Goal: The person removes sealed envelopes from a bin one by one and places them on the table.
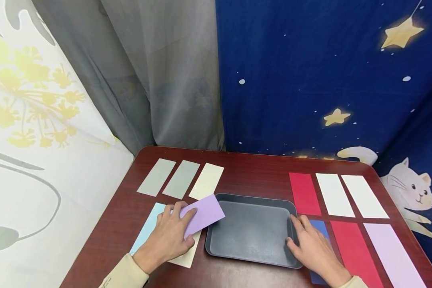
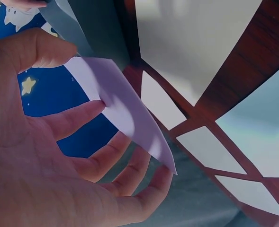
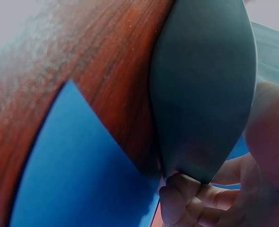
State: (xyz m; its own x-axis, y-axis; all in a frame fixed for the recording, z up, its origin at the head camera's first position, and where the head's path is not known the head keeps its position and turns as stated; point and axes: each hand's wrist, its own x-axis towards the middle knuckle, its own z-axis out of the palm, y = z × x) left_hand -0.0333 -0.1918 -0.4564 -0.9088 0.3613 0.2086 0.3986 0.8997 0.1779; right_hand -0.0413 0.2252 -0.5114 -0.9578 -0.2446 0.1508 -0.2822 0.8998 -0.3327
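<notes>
My left hand [image 1: 170, 236] holds a purple paper card [image 1: 206, 214] between thumb and fingertips, above the left side of the table. In the head view the card's right end overlaps the left rim of a dark grey tray [image 1: 252, 230]; whether they touch I cannot tell. The left wrist view shows the card [image 2: 125, 101] tilted and slightly bowed. Below that hand lie a light blue card [image 1: 143, 228] and a cream card [image 1: 187, 256], both partly hidden. My right hand [image 1: 315, 246] grips the tray's right rim, thumb on the inner side, fingers outside. Nothing lies in the tray.
Two grey-green cards [image 1: 156, 177] and another cream card [image 1: 207, 180] lie at the back left. On the right are red cards [image 1: 305, 194], white cards [image 1: 335, 195], a lilac card [image 1: 394, 254] and a blue card [image 1: 320, 228] partly behind my right hand. Curtains [image 1: 187, 80] hang behind the table.
</notes>
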